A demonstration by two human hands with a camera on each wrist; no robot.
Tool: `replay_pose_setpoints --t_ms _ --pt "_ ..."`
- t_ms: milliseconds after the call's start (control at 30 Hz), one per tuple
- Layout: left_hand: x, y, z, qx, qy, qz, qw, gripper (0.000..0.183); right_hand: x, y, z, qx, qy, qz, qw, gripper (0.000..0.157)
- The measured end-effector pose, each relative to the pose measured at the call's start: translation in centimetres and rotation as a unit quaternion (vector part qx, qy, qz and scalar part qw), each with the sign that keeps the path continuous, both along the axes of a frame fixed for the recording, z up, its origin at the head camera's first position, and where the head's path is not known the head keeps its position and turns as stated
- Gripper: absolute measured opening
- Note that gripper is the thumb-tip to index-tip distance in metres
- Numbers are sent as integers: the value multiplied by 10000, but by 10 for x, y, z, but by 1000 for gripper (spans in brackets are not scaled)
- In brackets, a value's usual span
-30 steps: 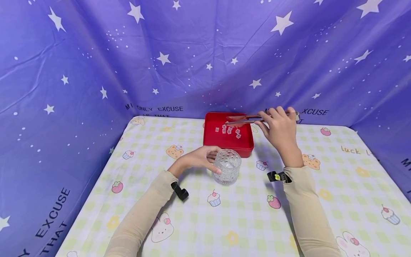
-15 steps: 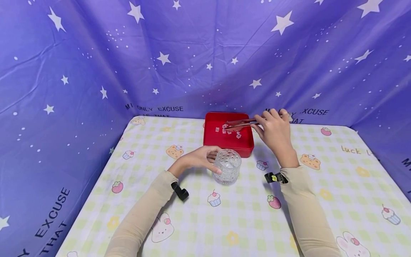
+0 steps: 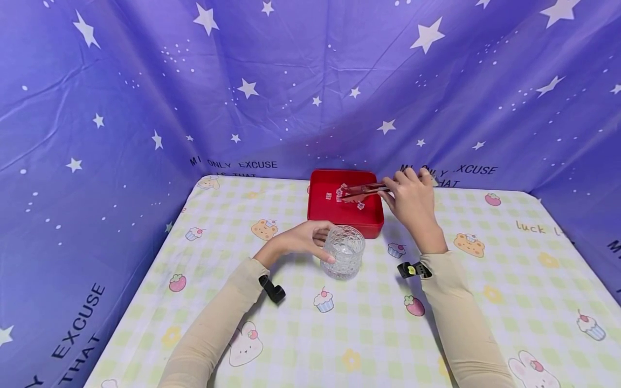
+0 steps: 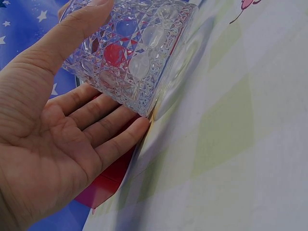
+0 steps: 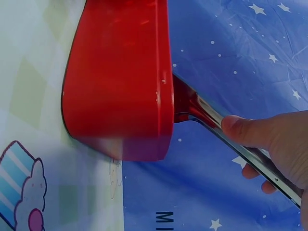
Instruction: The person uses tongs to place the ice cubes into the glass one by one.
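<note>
In the head view my left hand [image 3: 303, 238] holds a clear patterned glass [image 3: 344, 253] from its left side as it stands upright on the table. The left wrist view shows the thumb on one side of this glass [image 4: 144, 43] and fingers at the other. My right hand [image 3: 411, 199] grips metal tongs [image 3: 368, 189], whose ends reach down into a red tray [image 3: 317, 214]. Small clear ice-like cubes [image 3: 328, 196] lie in the tray, some partly hidden by the tongs. Seen from the right wrist, the tray wall [image 5: 120, 82] conceals the tong ends.
A checked tablecloth [image 3: 271, 334] printed with cakes, bears and strawberries covers the table. The tray is behind the glass, near the table's back edge. Blue starry curtains [image 3: 291, 81] hang behind and at both sides.
My right hand has moved left and slightly down with the tongs, and their two arms have come closer together over the cubes. The left hand and glass have stayed put.
</note>
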State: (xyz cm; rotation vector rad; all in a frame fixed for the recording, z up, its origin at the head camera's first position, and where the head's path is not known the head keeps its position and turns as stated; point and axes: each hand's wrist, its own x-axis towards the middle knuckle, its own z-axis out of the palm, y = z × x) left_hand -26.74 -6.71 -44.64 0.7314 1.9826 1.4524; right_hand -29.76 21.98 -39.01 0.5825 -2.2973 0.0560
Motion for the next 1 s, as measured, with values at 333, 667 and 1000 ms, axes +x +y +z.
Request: replay_pose_setpoints --t_ms 333,667,1000 --pt "1 -1 0 7 4 20 10000 64 -2 -2 -5 5 -43 -4 10000 24" --pt "0 -1 -1 -17 8 21 10000 64 -3 -3 -8 54 -154 16 9999 25" --pt "0 0 -1 -36 43 34 10000 65 -2 -3 -6 -23 -240 26 9997 24"
